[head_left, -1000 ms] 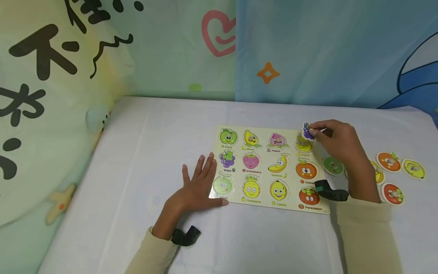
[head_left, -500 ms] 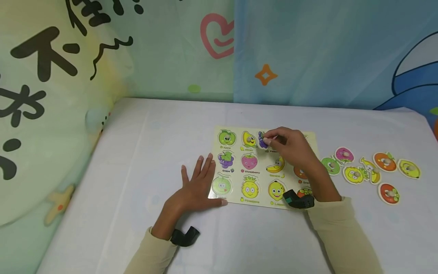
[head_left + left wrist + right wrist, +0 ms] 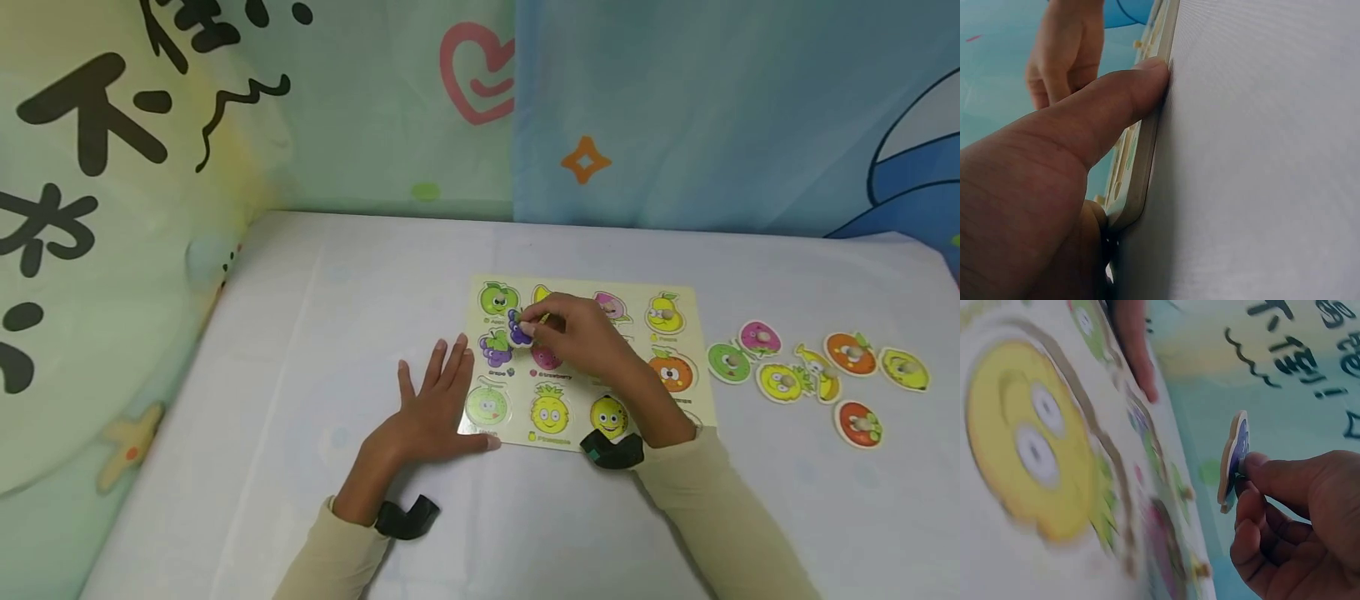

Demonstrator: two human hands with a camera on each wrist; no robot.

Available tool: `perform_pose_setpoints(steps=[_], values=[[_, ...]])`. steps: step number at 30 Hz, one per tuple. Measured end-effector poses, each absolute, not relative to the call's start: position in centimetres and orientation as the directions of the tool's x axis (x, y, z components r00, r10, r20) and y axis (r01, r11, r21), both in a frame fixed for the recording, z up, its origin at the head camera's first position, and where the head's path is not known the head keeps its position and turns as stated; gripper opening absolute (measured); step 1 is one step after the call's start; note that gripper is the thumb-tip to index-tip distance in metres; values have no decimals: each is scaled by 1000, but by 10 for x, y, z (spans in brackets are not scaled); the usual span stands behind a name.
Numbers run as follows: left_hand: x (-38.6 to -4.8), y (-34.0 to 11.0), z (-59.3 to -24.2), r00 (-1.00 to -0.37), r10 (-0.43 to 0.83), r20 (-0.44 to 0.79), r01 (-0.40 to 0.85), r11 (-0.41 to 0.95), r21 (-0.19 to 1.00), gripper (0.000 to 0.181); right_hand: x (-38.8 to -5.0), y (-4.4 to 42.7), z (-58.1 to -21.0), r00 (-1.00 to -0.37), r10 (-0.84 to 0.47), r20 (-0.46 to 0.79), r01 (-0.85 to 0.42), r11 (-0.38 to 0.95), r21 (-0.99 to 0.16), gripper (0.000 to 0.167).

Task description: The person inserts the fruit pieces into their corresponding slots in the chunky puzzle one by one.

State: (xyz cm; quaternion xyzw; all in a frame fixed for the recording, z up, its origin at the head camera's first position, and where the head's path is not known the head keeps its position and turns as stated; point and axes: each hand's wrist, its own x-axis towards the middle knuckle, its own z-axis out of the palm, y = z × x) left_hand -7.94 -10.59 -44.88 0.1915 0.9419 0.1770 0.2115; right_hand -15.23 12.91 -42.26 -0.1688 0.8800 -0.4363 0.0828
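A wooden grape puzzle piece (image 3: 517,330) is pinched by its knob between the thumb and fingers of my right hand (image 3: 581,333). In the right wrist view the grape piece (image 3: 1232,462) is tilted edge-on, apart from the board. It hangs just right of the printed grape spot (image 3: 493,350) on the cream fruit puzzle board (image 3: 520,421). My left hand (image 3: 431,417) rests with spread fingers at the board's left edge. Its thumb (image 3: 1110,97) lies against the front edge. My right hand partly covers the strawberry and banana spots.
Several loose pieces lie right of the board: a green one (image 3: 729,363), a pink one (image 3: 760,338), a pineapple (image 3: 780,382), a banana (image 3: 825,385), an orange (image 3: 851,353), a lemon (image 3: 905,369) and a red one (image 3: 858,424). A printed curtain (image 3: 375,125) stands behind the white table.
My right hand has carried the grape piece leftward across the board, from the pear at the upper right to beside the grape spot. The left hand stays in place.
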Motion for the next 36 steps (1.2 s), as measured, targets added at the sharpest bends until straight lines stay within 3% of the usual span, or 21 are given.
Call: perform_pose_setpoints(steps=[8, 36], values=[[-80, -104, -447, -831, 435, -347, 290, 871, 398, 115, -149, 105, -428, -888, -459, -23, -291, 600, -746, 13], [-80, -106, -447, -828, 437, -350, 289, 869, 401, 115, -152, 94, -430, -859, -510, -49, -367, 679, -636, 17]])
